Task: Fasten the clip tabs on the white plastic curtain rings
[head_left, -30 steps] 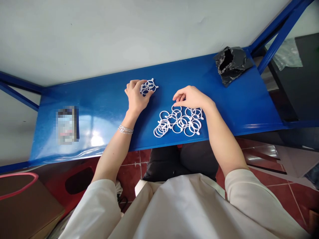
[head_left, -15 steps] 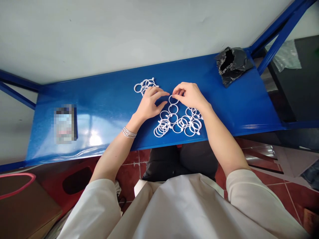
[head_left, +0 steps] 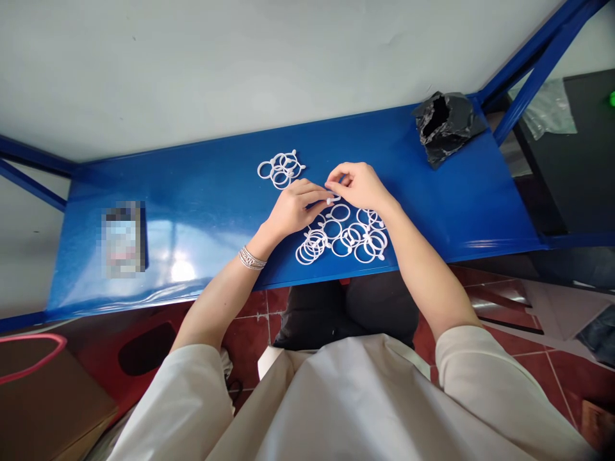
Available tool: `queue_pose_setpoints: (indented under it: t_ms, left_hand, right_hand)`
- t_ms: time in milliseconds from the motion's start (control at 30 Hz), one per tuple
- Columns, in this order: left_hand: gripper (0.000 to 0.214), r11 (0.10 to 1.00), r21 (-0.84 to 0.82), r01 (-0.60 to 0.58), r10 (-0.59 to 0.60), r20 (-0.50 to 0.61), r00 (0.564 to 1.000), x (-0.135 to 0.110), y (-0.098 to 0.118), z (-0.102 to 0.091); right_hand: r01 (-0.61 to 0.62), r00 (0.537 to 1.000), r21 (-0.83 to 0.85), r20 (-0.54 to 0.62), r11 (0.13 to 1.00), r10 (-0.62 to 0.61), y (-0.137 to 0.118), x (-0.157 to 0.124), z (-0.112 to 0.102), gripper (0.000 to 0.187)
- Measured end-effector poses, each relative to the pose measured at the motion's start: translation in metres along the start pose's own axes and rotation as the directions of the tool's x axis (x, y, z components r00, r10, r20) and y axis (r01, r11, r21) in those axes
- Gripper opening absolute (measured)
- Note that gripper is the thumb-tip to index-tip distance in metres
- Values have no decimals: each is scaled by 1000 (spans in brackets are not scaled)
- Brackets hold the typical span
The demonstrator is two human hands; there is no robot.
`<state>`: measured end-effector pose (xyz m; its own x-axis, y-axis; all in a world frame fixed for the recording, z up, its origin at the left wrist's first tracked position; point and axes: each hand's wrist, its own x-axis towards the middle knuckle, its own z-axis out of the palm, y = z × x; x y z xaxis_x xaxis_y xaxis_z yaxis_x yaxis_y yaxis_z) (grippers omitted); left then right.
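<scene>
A loose heap of white plastic rings [head_left: 343, 238] lies on the blue shelf [head_left: 202, 211] near its front edge. A smaller cluster of joined white rings [head_left: 280, 169] sits further back, untouched. My left hand [head_left: 293, 208] and my right hand [head_left: 358, 184] meet just above the heap. Both pinch one white ring [head_left: 332, 200] between their fingertips, and the ring is mostly hidden by the fingers. A silver bracelet circles my left wrist.
A crumpled black plastic bag [head_left: 444, 123] sits at the shelf's back right. A blurred flat object [head_left: 122, 238] lies on the left part. Blue frame bars [head_left: 533, 61] rise at the right. A brown box [head_left: 43, 397] stands below left.
My left hand let go of the small ring cluster at the back and moved right to meet my right hand. Both hands now pinch one ring over the heap.
</scene>
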<state>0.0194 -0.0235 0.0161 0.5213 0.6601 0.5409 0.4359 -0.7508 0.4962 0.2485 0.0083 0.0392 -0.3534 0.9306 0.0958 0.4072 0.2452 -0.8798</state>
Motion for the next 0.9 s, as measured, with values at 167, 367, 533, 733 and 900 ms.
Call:
queue_pose_setpoints:
  t_ms: [167,367,533,733,900]
  left_hand:
    - [22,992,-25,121,-122,-76,990,-2,-2,3]
    - [43,959,-151,242,-251,-43,967,0,1,2]
    - [49,860,-420,290,-289,69,955,3,14,6]
    - [60,720,-623,305,-307,108,946,11,22,4]
    - [61,737,-603,305,-324,80,943,9,12,-1]
  right_hand:
    - [-18,996,203,91,979,-1,-9,-2,-1,46]
    - [-103,965,294,261,950,24,-15,-4,5,65]
    - [-74,952,315,305,946,-27,-12,-2,18,80]
    - [-95,953,486,297,869,-62,-18,-2,26,81]
    - [-54,986,441,166,896,-23,-20,-4,26,80]
